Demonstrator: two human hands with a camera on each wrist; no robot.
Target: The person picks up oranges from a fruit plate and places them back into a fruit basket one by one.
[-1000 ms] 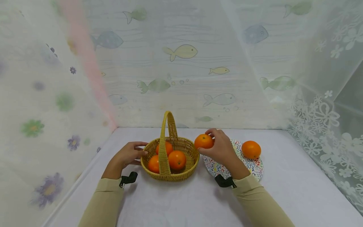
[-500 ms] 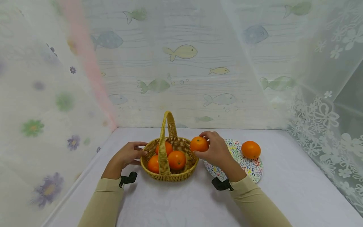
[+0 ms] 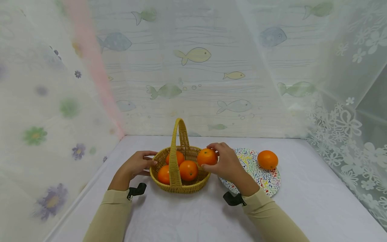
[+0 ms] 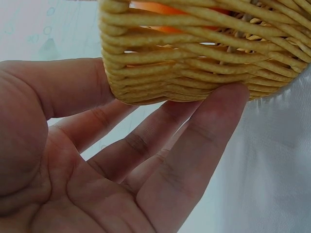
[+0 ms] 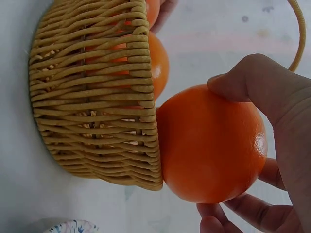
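An orange [image 3: 207, 157] is gripped by my right hand [image 3: 226, 162] at the right rim of the wicker basket [image 3: 181, 189]. In the right wrist view my thumb lies on one side of this orange [image 5: 211, 145] and my fingers on the other. It overlaps the rim there, partly inside. Three more oranges sit in the basket, the front right orange [image 3: 188, 170] most in view; the arched handle partly covers others. My left hand [image 3: 137, 164] holds the basket's left end, thumb at the rim, fingertips against the woven side [image 4: 194, 63].
Right of the basket lies a round plate [image 3: 257, 179] with a colourful pattern. One orange [image 3: 267, 160] rests on its right part. A white cloth [image 3: 193, 218] covers the table, and printed curtains [image 3: 193, 74] hang behind and at the sides.
My right hand has moved left and slightly down with its orange, from over the plate's left edge to the basket's right rim. The left hand and basket have stayed nearly still.
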